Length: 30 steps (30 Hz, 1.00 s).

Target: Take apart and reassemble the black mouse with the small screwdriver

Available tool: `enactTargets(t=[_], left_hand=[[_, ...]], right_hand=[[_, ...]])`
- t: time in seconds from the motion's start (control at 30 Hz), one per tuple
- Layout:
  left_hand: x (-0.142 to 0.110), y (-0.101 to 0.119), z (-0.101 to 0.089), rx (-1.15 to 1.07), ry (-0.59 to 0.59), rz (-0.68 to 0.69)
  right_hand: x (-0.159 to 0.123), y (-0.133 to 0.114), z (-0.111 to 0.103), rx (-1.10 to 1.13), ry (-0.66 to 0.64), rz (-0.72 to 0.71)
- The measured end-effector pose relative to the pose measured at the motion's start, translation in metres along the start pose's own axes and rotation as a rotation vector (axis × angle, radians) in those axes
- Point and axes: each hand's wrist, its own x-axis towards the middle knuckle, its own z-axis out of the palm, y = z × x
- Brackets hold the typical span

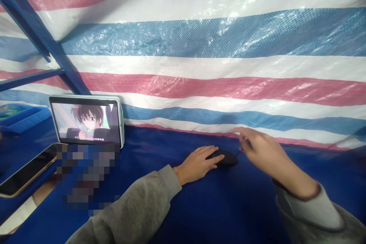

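My left hand (197, 164) lies over the left end of a black rounded object (227, 158), shaped like a computer mouse, and holds it against the blue tabletop (211, 209). Its thumb and fingertips press on the object's surface. From the right end of the object a thin dark reddish cord (240, 151) runs up to my right hand (261, 146). That hand is bent at the wrist, its fingers curled in a pinch at the cord with the index finger reaching out to the left. The exact grip is partly hidden behind the hand.
A tablet (88, 122) playing an animation leans upright at the left. In front of it lie a phone (28, 169) and a pixelated patch. A blue tray (25, 118) stands at far left, below a blue metal frame (42, 38). Striped plastic sheeting (183, 38) hangs behind.
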Motion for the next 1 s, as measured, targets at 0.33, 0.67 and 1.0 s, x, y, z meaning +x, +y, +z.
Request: enactTargets(t=[0.33, 0.67, 1.0], left_hand=[[-0.0008, -0.0003, -0.0005, -0.001, 0.010, -0.013], [-0.0006, 0.0015, -0.0040, -0.005, 0.018, -0.018], [-0.0017, -0.0005, 0.0001, -0.018, 0.023, -0.014]], right_hand=[[0.0001, -0.0009, -0.0004, -0.004, 0.018, -0.012], [0.0012, -0.0013, 0.0007, -0.012, -0.010, 0.009], [-0.0008, -0.0037, -0.0034, 0.011, -0.006, -0.025]])
